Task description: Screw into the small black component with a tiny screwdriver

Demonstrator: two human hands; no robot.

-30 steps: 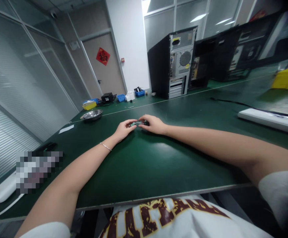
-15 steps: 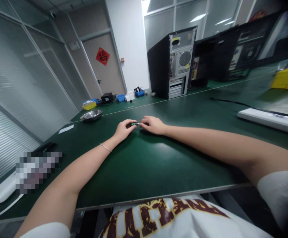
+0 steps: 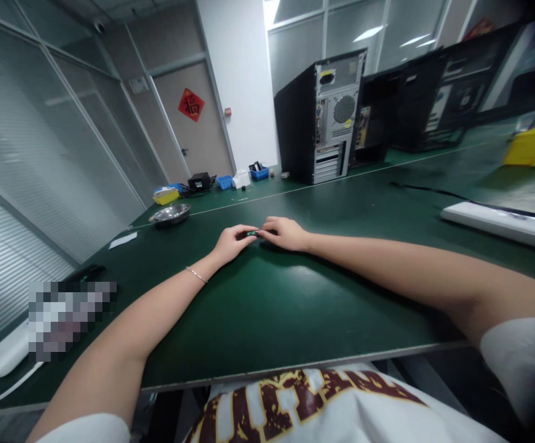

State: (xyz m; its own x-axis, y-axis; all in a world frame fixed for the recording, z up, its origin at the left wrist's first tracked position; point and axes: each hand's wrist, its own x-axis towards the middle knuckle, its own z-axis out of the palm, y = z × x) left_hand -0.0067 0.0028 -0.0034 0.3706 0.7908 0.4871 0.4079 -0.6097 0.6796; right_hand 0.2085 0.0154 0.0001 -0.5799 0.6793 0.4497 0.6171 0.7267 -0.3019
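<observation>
My left hand (image 3: 232, 243) is closed in a pinch on a small green-and-black piece (image 3: 251, 234) that looks like a little circuit board. Thumb and fingertips cover much of it. Facing it, my right hand (image 3: 286, 234) has thumb and index finger pressed together at the piece's right end. Something small and dark shows at the right fingertips, too little to name. The two sets of fingertips almost touch, just above the green table (image 3: 267, 314).
A metal bowl (image 3: 170, 214) and a white paper strip (image 3: 123, 240) lie left. Small blue bins (image 3: 224, 182) and a black adapter (image 3: 200, 181) sit behind. A computer tower (image 3: 316, 120) stands at the back; a white power strip (image 3: 502, 224) lies right.
My left hand has shifted slightly right with the green piece, narrowing the gap between the fingertips. The metallic bit seen between them earlier is now mostly hidden. My right hand is almost still.
</observation>
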